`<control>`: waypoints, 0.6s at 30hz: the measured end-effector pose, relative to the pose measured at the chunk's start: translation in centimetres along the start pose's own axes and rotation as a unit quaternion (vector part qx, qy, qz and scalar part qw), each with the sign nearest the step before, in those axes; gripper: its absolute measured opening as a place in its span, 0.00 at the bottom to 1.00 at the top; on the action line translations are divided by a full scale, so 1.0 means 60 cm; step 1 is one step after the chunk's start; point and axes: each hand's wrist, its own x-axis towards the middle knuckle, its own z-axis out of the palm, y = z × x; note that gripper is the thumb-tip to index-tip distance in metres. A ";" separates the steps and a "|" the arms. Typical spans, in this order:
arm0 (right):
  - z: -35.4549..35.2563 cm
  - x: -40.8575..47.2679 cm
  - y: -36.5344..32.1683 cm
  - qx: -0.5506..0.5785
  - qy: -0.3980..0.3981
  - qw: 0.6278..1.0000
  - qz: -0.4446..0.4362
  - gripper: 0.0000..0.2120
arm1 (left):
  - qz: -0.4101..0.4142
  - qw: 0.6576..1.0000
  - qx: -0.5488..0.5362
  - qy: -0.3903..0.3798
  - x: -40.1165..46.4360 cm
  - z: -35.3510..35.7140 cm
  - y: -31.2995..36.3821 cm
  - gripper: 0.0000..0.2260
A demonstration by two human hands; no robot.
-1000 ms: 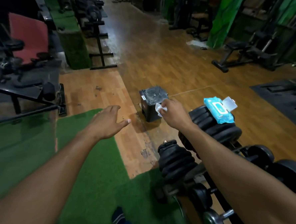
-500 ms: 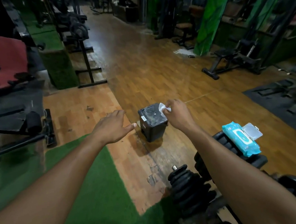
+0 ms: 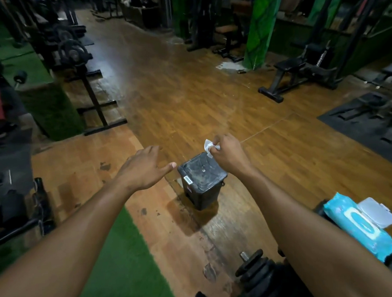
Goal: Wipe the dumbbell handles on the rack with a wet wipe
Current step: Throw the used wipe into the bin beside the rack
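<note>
Left hand (image 3: pixel 145 168) out flat over the floor, fingers straight and loose, holding nothing, probably just for balance on the reach. Next over, small black bin (image 3: pixel 203 182) with lid down. Right hand (image 3: pixel 227 155) just above its far corner, pinching a crumpled wet wipe (image 3: pixel 208 147), looks ready for dumping. Far right, wipes pack (image 3: pixel 358 228) flap open, parked on the dumbbells (image 3: pixel 257 270) for easy grabbing.

One head-worn view, looking forward and down along both arms; small black bin (image 3: pixel 203 182) close below; gym floor (image 3: pixel 187 91) stretching away beyond.
</note>
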 end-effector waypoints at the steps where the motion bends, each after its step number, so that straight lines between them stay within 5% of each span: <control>1: 0.006 0.018 0.002 0.000 0.000 1.000 0.001 0.05 | -0.001 1.000 0.001 -0.001 0.020 0.000 -0.005 0.39; 18: 0.189 0.386 0.037 -0.032 -0.032 0.995 0.092 0.06 | 0.059 0.996 0.010 -0.070 0.477 0.046 -0.206 0.37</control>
